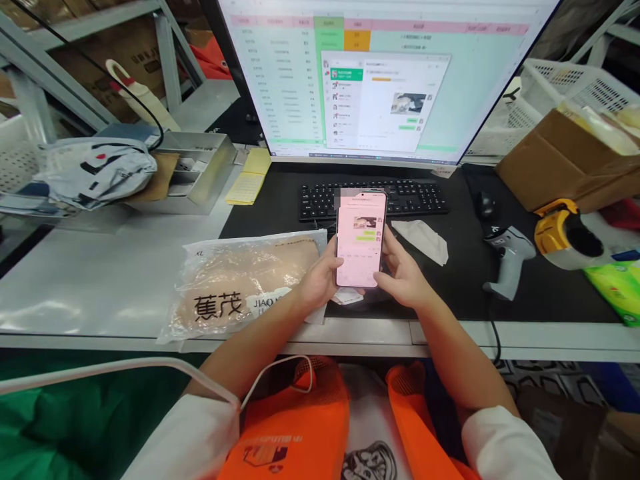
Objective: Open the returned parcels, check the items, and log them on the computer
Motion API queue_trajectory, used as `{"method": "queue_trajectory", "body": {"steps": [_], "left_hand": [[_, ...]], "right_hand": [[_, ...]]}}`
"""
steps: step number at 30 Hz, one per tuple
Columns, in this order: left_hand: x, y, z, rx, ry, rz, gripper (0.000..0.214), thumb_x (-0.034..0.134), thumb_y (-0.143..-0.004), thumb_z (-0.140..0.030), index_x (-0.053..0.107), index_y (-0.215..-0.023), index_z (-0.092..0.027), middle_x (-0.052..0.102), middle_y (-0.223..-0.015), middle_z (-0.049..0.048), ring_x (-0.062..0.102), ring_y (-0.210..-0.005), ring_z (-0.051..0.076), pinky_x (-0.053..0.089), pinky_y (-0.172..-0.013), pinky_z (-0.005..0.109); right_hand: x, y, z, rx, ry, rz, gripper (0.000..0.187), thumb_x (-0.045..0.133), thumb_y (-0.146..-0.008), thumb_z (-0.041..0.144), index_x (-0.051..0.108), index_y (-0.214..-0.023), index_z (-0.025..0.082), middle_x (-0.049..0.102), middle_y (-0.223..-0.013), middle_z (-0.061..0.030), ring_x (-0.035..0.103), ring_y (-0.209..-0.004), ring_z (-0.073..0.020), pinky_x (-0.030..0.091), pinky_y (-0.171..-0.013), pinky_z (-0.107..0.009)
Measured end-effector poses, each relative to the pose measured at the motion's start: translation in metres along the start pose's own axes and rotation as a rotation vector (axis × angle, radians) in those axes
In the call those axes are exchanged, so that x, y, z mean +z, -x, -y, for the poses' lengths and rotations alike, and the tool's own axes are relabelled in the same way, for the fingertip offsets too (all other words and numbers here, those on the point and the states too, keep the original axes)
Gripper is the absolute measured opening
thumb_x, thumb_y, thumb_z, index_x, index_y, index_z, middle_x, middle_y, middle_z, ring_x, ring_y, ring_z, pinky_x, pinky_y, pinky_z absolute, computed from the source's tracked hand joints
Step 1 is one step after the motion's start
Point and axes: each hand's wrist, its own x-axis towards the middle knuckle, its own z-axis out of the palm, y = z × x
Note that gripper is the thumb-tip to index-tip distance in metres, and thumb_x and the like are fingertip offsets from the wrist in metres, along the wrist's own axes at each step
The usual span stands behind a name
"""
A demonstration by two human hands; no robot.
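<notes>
A smartphone point(361, 267) with a lit pink chat screen is held upright between my two hands, over the front of the desk. My left hand point(320, 277) grips its left edge, the thumb lying on the screen's side. Along the right edge my right hand point(400, 273) is closed, its thumb near the lower corner of the screen. Behind the phone lies a black keyboard point(420, 197), partly covered by it. A clear plastic bag point(215, 280) with beige fabric inside lies flat beside my left hand and forearm.
A large monitor point(290, 87) stands behind the keyboard. To the right are a barcode scanner point(513, 260), a mouse point(485, 205), a yellow tape dispenser point(557, 233) and a cardboard box point(555, 160). Yellow paper slips point(249, 180) and a grey open box point(205, 187) sit left. A white cable point(150, 363) crosses my left arm.
</notes>
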Motion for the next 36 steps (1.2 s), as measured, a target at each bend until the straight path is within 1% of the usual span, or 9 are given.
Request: {"method": "queue_trajectory", "body": {"steps": [7, 12, 17, 20, 25, 29, 31, 34, 36], "left_hand": [[0.001, 0.002, 0.0, 0.025, -0.013, 0.017, 0.079, 0.063, -0.083, -0.035, 0.032, -0.155, -0.028, 0.059, -0.147, 0.0154, 0.073, -0.106, 0.037, 0.065, -0.058, 0.037], [-0.002, 0.001, 0.006, 0.035, -0.034, 0.051, 0.083, 0.064, -0.082, -0.031, 0.03, -0.157, -0.031, 0.058, -0.149, 0.0132, 0.074, -0.104, 0.033, 0.065, -0.062, 0.036], [-0.004, 0.001, 0.009, 0.031, -0.045, 0.06, 0.091, 0.065, -0.082, -0.03, 0.021, -0.162, -0.033, 0.058, -0.149, 0.0127, 0.072, -0.11, 0.033, 0.067, -0.076, 0.043], [-0.001, 0.002, 0.007, 0.037, -0.053, 0.053, 0.094, 0.066, -0.08, -0.032, 0.02, -0.162, -0.032, 0.059, -0.148, 0.0138, 0.072, -0.109, 0.033, 0.067, -0.073, 0.044], [0.003, 0.002, 0.005, 0.049, -0.115, 0.026, 0.094, 0.068, -0.078, -0.032, 0.022, -0.161, -0.033, 0.061, -0.145, 0.0125, 0.073, -0.102, 0.032, 0.066, -0.065, 0.039], [0.007, 0.002, 0.003, 0.084, -0.217, -0.057, 0.095, 0.076, -0.077, -0.035, 0.027, -0.158, -0.032, 0.064, -0.14, 0.0128, 0.075, -0.086, 0.027, 0.061, -0.054, 0.032], [0.011, 0.006, -0.001, 0.103, -0.201, -0.065, 0.092, 0.078, -0.078, -0.038, 0.029, -0.157, -0.032, 0.066, -0.137, 0.0125, 0.075, -0.086, 0.027, 0.061, -0.056, 0.033], [0.022, 0.017, -0.008, 0.132, -0.083, 0.001, 0.084, 0.073, -0.08, -0.042, 0.034, -0.153, -0.031, 0.064, -0.14, 0.011, 0.071, -0.107, 0.031, 0.064, -0.075, 0.042], [0.03, 0.026, -0.008, 0.226, -0.032, -0.004, 0.08, 0.07, -0.082, -0.044, 0.035, -0.152, -0.03, 0.059, -0.146, 0.0103, 0.063, -0.126, 0.033, 0.059, -0.096, 0.048]], "right_hand": [[-0.003, 0.002, -0.002, 0.016, -0.026, -0.003, 0.087, 0.078, -0.083, 0.035, 0.039, -0.16, 0.031, 0.051, -0.157, -0.0073, 0.054, -0.14, -0.0306, 0.048, -0.115, -0.051], [0.004, -0.001, -0.007, 0.026, -0.078, -0.147, 0.064, 0.071, -0.091, 0.048, 0.055, -0.149, 0.027, 0.072, -0.131, -0.0079, 0.066, -0.125, -0.0303, 0.054, -0.108, -0.052], [0.007, -0.003, -0.011, 0.033, -0.112, -0.229, 0.055, 0.068, -0.09, 0.053, 0.065, -0.138, 0.026, 0.076, -0.12, -0.0066, 0.071, -0.111, -0.0309, 0.061, -0.094, -0.049], [0.006, -0.002, -0.009, 0.006, -0.15, -0.215, 0.053, 0.068, -0.089, 0.05, 0.066, -0.136, 0.026, 0.076, -0.121, -0.0057, 0.071, -0.109, -0.0304, 0.062, -0.092, -0.048], [0.009, -0.001, 0.003, -0.023, -0.107, -0.178, 0.06, 0.072, -0.087, 0.045, 0.061, -0.142, 0.025, 0.075, -0.124, -0.0066, 0.068, -0.118, -0.0304, 0.058, -0.1, -0.049], [0.013, -0.001, 0.018, -0.065, -0.003, -0.113, 0.067, 0.07, -0.09, 0.045, 0.051, -0.152, 0.026, 0.069, -0.136, -0.0072, 0.065, -0.124, -0.0291, 0.052, -0.109, -0.049], [0.017, 0.004, 0.025, -0.089, 0.045, -0.113, 0.069, 0.069, -0.091, 0.048, 0.049, -0.154, 0.027, 0.064, -0.144, -0.0072, 0.062, -0.127, -0.029, 0.05, -0.111, -0.049], [0.03, 0.022, 0.025, -0.095, 0.032, -0.347, 0.063, 0.066, -0.093, 0.052, 0.051, -0.15, 0.03, 0.057, -0.151, -0.007, 0.059, -0.13, -0.0268, 0.053, -0.105, -0.043], [0.045, 0.038, 0.019, -0.042, -0.094, -0.555, 0.057, 0.06, -0.094, 0.055, 0.054, -0.145, 0.03, 0.063, -0.14, -0.0077, 0.065, -0.118, -0.0234, 0.057, -0.091, -0.037]]}}
